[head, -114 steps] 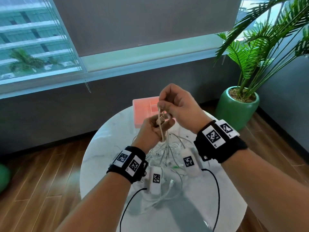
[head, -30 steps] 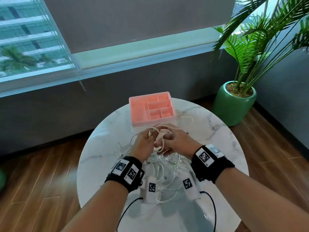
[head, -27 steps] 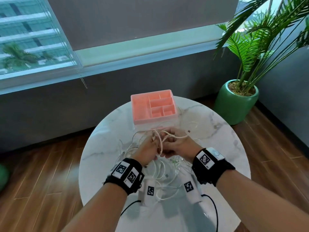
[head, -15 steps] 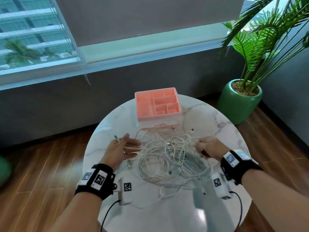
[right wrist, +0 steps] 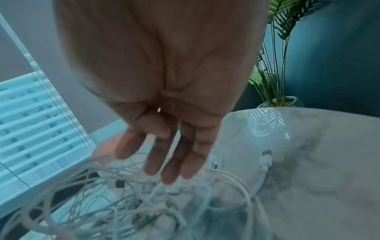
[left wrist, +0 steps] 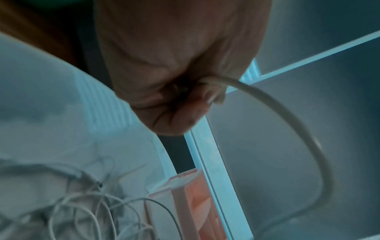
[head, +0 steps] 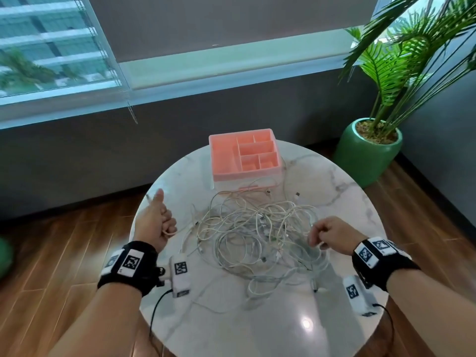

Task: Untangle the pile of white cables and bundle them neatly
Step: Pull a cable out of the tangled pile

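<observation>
The white cables (head: 260,235) lie in a loose tangled pile on the middle of the round marble table (head: 342,191), just in front of the pink tray (head: 219,161) with small compartments. The left hand (head: 154,222) is at the left edge of the table — its fingers are curled around one cable (left wrist: 292,129), the thumb points up. This cable bends in a wide loop away from the fist. The right hand (head: 332,238) is over the right side of the pile; the right wrist view shows its fingers (right wrist: 170,155) nearly straight and close together, pointing down to the cables — they hold nothing there. A green pot (head: 368,155) with a palm stands on the floor beside the table.
</observation>
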